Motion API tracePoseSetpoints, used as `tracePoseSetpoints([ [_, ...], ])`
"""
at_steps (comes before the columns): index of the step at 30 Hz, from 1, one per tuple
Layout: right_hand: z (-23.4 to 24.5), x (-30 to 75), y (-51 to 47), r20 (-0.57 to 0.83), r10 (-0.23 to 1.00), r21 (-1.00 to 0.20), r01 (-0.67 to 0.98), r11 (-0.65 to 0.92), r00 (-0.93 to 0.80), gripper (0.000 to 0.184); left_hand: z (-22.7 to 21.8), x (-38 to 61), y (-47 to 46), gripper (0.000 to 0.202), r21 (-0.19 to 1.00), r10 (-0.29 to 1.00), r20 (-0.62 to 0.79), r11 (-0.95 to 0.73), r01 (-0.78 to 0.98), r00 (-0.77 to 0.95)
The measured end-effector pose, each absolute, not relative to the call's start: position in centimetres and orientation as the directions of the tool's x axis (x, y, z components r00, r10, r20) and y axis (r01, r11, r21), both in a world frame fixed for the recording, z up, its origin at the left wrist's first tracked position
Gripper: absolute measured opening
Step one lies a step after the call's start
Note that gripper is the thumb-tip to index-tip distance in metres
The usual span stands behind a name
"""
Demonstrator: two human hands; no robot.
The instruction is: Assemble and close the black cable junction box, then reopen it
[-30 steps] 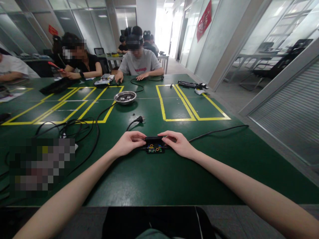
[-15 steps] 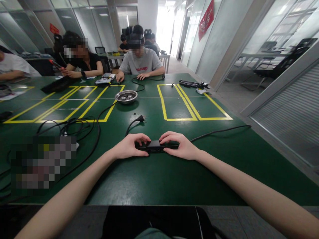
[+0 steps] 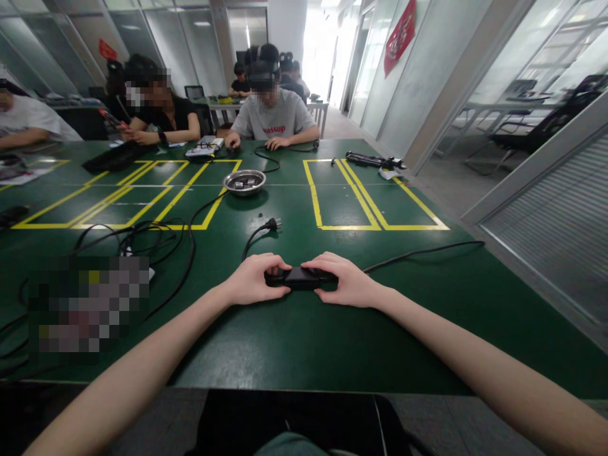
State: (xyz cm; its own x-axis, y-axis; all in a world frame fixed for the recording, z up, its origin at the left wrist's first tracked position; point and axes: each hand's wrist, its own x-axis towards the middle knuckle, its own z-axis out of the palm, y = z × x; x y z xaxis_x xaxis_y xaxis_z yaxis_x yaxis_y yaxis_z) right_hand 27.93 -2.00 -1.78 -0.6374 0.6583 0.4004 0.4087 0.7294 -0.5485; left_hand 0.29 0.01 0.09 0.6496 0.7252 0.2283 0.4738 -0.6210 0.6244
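A black power adapter lies lengthwise from left to right on the green table, close in front of me. My left hand curls around its left end, thumb on the near side and fingers on the far side. At the opposite end, my right hand grips in the same way. A short cord with a black mains plug comes out beyond my left hand, its prongs pointing right. From behind my right hand a thin black cable stretches across the table to the right.
A steel bowl with small metal parts stands farther back. Coiled black cables and a blurred-out item lie at the left. Yellow tape marks rectangles. A black folded tripod-like object lies far right. Several people sit across the table.
The whole view has shifted slightly to the right. Both hands keep their hold on the adapter, with only slight finger movement.
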Motion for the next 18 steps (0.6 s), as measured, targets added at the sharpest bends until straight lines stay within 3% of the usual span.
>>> tracePoseSetpoints([
  [7,-1.9,27.6,-2.4,0.358,0.689,-0.452,0.528,0.719,-0.630,0.041,0.3,0.9,-0.8,0.031,0.683,0.736,0.220,-0.585,0.437,0.640],
  [11,-1.9,27.4,-2.5,0.362,0.686,-0.406,0.556,0.725,-0.631,0.041,-0.1,1.3,-0.9,0.041,0.586,0.695,0.233,-0.659,0.471,0.680],
  [18,-2.0,27.2,-2.5,0.347,0.703,-0.402,0.578,0.710,-0.621,0.039,-0.4,1.7,-0.9,0.016,0.418,0.680,0.261,-0.719,0.555,0.685],
])
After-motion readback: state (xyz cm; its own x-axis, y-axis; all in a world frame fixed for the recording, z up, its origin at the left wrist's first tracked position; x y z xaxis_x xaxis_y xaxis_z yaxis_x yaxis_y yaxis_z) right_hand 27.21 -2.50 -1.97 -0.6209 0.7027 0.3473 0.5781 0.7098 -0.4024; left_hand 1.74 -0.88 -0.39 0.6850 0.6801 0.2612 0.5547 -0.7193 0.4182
